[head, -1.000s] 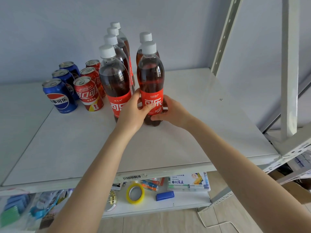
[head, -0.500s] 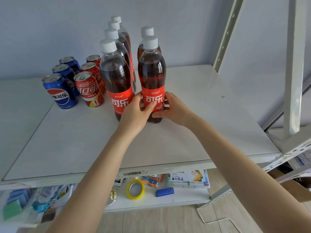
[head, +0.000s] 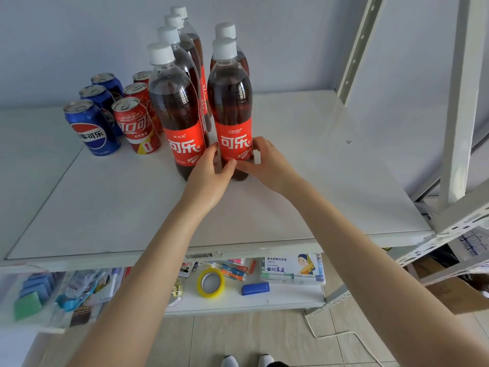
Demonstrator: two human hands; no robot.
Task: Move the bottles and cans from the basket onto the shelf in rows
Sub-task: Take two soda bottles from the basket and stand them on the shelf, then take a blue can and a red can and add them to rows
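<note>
On the white shelf (head: 304, 181) a cola bottle (head: 229, 102) with a red label and white cap stands upright at the front of the right row. My left hand (head: 209, 173) and my right hand (head: 260, 162) both hold its lower part, fingers curled round it from either side. A second bottle (head: 227, 33) stands behind it. To its left runs a row of several cola bottles (head: 174, 102). Further left stand three red cans (head: 136, 125) and three blue cans (head: 90, 128) in rows. The basket is out of view.
The shelf's metal upright (head: 460, 102) and a diagonal brace (head: 357, 49) rise on the right. The lower shelf holds a yellow tape roll (head: 210, 283), a blue stapler (head: 255, 288), a marker box (head: 291, 266) and other stationery. A cardboard box (head: 455, 292) sits on the floor at right.
Both hands stay round the front right bottle, which has turned a little so its label faces me. The view has shifted closer and slightly lower.
</note>
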